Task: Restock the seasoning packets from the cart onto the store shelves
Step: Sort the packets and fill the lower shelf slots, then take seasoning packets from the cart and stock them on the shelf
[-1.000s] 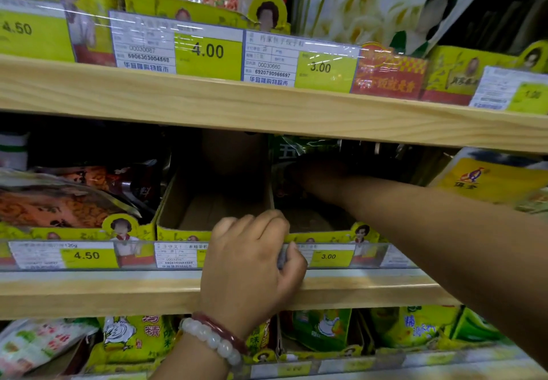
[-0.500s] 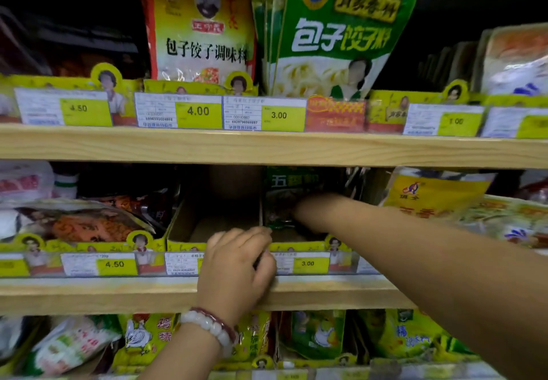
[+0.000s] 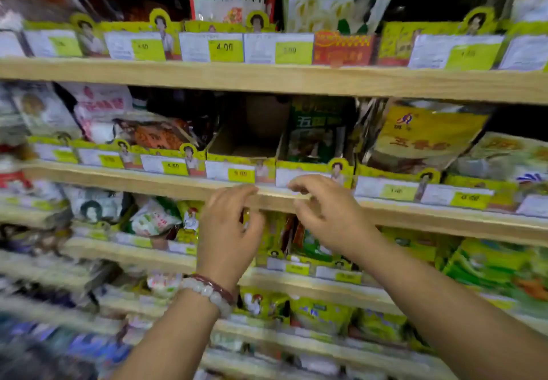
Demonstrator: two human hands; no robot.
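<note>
Just above and behind the fingers, on the middle shelf (image 3: 178, 179), sits the empty cardboard tray (image 3: 243, 145), and that gap is what the next move turns on. Both hands hang in front of the shelf's wooden front edge, neither holding a packet. The left hand (image 3: 228, 228) has its fingers (image 3: 237, 194) loosely curled, tips close to the edge, pinching nothing I can make out; motion blur hides whether they touch the wood. The right hand (image 3: 329, 213) is likewise bare, fingers bent and slightly apart, tips just beside the price label strip (image 3: 299, 178) under the neighbouring tray.

Straight beyond the right fingers stands the green seasoning packet (image 3: 318, 133), upright in its own tray, long axis vertical and leaning a little back. The empty tray lies up and beyond the left fingers, so the left hand is the nearer one to it, while the right is nearer the green packet. Further out from the right fingers sits a yellow packet (image 3: 424, 139), tilted back.

No cart shows anywhere, so fresh stock must lie out of sight, probably behind or below. My judgement: with both hands free, the next step calls for turning away to fetch packets, then sliding them upright into the empty tray.
</note>
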